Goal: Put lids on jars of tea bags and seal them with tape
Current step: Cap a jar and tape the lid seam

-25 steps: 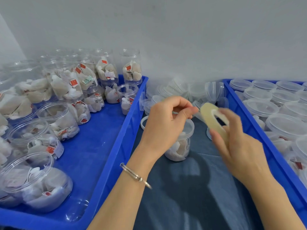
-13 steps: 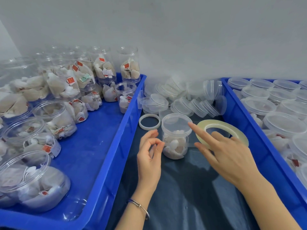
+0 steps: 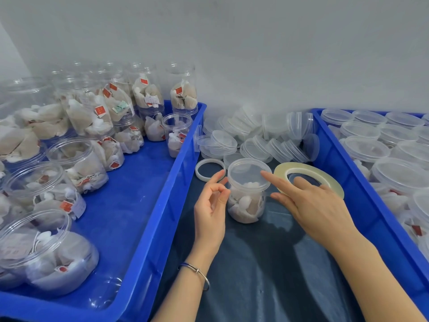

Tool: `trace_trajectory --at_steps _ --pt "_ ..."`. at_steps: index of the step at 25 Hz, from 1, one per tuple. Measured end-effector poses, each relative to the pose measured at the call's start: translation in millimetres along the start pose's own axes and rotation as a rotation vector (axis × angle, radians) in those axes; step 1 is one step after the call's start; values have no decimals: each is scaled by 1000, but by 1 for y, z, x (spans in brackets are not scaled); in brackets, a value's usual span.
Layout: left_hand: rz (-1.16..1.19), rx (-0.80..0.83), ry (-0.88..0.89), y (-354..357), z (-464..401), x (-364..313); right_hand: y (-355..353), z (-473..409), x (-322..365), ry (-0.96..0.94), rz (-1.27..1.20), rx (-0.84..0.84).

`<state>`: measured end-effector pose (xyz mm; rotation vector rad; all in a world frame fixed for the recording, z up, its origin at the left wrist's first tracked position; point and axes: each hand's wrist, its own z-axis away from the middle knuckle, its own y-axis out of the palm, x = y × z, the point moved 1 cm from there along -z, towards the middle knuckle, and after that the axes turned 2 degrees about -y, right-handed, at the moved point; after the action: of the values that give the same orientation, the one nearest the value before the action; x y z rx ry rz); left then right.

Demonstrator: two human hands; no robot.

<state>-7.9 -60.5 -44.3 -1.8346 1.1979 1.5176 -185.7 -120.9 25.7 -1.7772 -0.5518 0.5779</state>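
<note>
- Head view: we look down on a dark tabletop [image 3: 267, 263] between two blue crates. One lidded jar [image 3: 247, 191] of tea bags stands alone at the centre, likely so the hands can get all round it to tape it.
- The tape roll [image 3: 325, 174] lies flat at the jar's 3 o'clock, just beside it, within easy reach.
- A spare white ring [image 3: 210, 169] lies at the jar's 10 o'clock; loose lids [image 3: 255, 145] are heaped at 12 o'clock.
- The left crate [image 3: 148, 219], at 9 o'clock, holds unlidded jars; the right crate [image 3: 362, 194], at 3 o'clock, holds lidded ones.
- Our left hand [image 3: 212, 205] is at the jar's left side, fingers loosely curled, holding nothing we can see.
- Our right hand [image 3: 311, 205] rests over the tape roll, fingers straight, forefinger touching the lid's rim.
</note>
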Motion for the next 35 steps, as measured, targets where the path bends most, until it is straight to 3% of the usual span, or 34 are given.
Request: trace_trajectory --at_steps 13,17,19,21,25,31,35 --pt "7 119 19 -6 -36 14 7 -14 -2 8 -81 -34" --pt "-50 62 -7 -12 -38 11 12 -13 -3 -13 -129 -26" --pt "-64 180 -17 -5 -27 10 15 -12 -3 -8 -157 -38" --pt "-221 302 39 16 -11 12 15 -13 -5 -4 -140 -66" --pt "-395 45 -8 47 -20 4 12 -7 -11 -38 -85 -47" --pt "-356 141 -26 9 -46 5 2 12 -27 140 -121 43" --pt "-302 127 -89 -10 -47 3 6 11 -34 228 -130 9"
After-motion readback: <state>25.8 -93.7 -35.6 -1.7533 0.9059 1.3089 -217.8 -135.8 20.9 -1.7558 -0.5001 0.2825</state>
